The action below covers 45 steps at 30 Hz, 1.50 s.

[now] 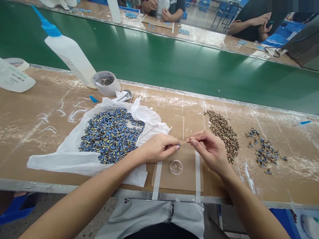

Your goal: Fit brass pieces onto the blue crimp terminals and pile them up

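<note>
My left hand (pixel 159 147) is closed in a pinch on a small blue part (pixel 178 144) at the middle of the bench. My right hand (pixel 211 149) pinches a thin tan stick (pixel 185 142), its tip meeting the blue part. To the left, a heap of small blue parts (pixel 111 134) lies on a white plastic bag (pixel 74 161). At my right wrist lies a pile of small brown metal pieces (pixel 224 132). Further right sits a smaller cluster of blue-and-brown pieces (pixel 264 151). A small clear dish (pixel 176 167) rests below my hands.
A white squeeze bottle with a blue nozzle (pixel 67 49) leans by a tape roll (pixel 106 82) at the back left. A green conveyor belt (pixel 174 63) runs behind the cardboard-covered bench (pixel 40 116). Across it, other people's hands (pixel 261 25) work at another bench.
</note>
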### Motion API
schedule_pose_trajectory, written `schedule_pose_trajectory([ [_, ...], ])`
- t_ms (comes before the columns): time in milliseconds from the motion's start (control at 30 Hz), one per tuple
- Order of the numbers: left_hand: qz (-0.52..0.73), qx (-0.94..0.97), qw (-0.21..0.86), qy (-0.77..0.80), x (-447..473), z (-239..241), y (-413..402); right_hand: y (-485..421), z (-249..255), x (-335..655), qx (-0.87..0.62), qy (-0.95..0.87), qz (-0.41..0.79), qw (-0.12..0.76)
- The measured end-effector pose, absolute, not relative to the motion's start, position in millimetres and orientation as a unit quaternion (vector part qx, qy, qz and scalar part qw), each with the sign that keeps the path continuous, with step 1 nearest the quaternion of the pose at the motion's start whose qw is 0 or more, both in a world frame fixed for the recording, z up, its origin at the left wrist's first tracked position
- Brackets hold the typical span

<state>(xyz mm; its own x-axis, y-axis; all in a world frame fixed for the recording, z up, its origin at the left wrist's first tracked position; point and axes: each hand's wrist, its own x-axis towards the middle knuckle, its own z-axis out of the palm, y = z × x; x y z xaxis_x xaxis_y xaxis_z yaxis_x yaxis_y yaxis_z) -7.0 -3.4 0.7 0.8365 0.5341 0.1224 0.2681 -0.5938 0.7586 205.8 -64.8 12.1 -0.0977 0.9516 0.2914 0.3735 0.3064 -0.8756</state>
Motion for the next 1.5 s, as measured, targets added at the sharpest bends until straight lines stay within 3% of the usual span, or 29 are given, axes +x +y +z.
schedule_pose_trajectory([
  [1500,0.159,0.893,0.367,0.206,-7.7,-0.1,-2.2,-66.5,18.9,203.0,-0.432,-0.752,0.232,0.441],
])
